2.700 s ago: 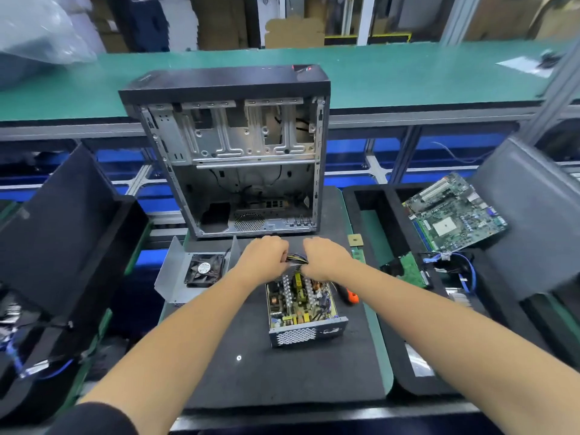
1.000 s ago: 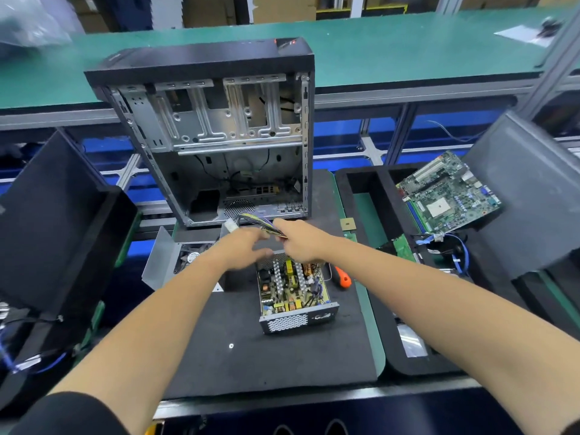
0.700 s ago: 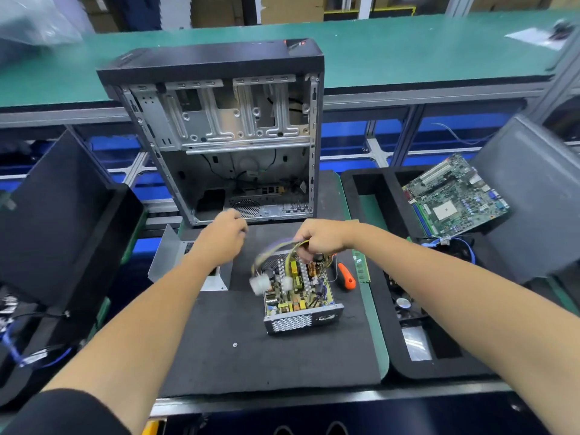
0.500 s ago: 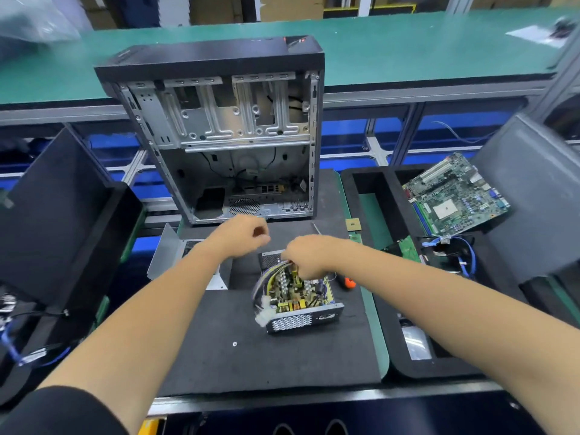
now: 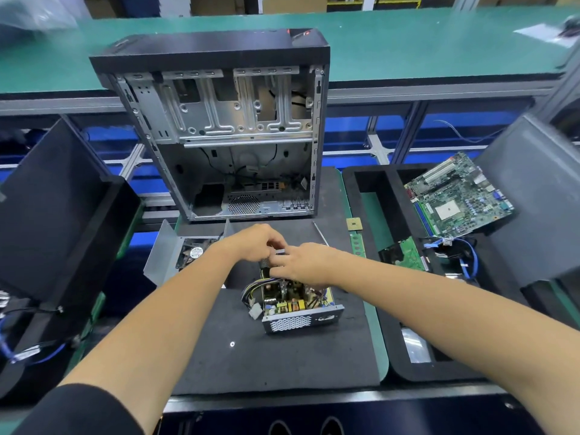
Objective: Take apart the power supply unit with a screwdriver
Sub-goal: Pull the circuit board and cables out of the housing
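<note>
The opened power supply unit [image 5: 298,309] lies on a black mat [image 5: 282,365] with its circuit board showing. Its cable bundle [image 5: 251,291] droops over the left side and ends in a white connector [image 5: 255,310]. My left hand [image 5: 254,243] pinches the unit's far wall with curled fingers. My right hand [image 5: 303,262] lies over the far end, its fingers curled down where the cables start. Only the thin metal shaft of the screwdriver [image 5: 320,233] shows behind my right hand; the handle is hidden.
An empty computer case [image 5: 219,130] stands just behind the mat. The unit's metal cover with a fan [image 5: 188,252] lies at the left. At the right, black foam trays [image 5: 392,309] hold a motherboard [image 5: 458,196] and blue cables. A small screw [image 5: 232,344] lies on the mat.
The cable bundle, lifted above the unit a second ago, has come down over its left side. Both hands have closed in on the unit's far end.
</note>
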`<state>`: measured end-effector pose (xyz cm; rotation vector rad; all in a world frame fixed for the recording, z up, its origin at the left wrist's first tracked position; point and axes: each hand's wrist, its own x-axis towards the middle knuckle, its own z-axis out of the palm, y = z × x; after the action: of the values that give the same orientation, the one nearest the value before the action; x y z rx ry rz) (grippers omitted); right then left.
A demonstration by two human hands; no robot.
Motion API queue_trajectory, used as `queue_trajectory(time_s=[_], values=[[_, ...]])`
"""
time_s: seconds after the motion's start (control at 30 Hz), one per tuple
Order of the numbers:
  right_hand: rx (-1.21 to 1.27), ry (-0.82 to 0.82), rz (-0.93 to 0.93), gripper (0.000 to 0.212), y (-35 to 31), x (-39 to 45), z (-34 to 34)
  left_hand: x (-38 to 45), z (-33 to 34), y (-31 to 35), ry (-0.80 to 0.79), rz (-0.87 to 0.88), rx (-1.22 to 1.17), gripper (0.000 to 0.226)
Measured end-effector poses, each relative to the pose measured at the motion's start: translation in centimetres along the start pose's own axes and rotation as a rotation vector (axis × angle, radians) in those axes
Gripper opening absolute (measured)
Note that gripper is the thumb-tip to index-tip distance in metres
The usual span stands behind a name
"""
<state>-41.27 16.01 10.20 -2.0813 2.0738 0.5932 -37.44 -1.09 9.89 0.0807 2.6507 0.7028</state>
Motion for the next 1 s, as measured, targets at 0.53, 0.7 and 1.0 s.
queue_trajectory(time_s=[0.53,0.7,1.0], values=[[-0.080,-0.004,-0.126,0.033,0.3,1.0,0.6,-0.2,1.2,0.0,0.123,-0.079,0.062,0.026],[-0.087,0.015,-0.166,0.034,0.3,0.6,0.2,0.0,1.3,-0.2,0.119,-0.084,0.059,0.024],[-0.037,0.044,-0.123,0.039,0.6,-0.6,-0.7,-0.3,1.0,-0.9,0.020,-0.092,-0.027,0.026]])
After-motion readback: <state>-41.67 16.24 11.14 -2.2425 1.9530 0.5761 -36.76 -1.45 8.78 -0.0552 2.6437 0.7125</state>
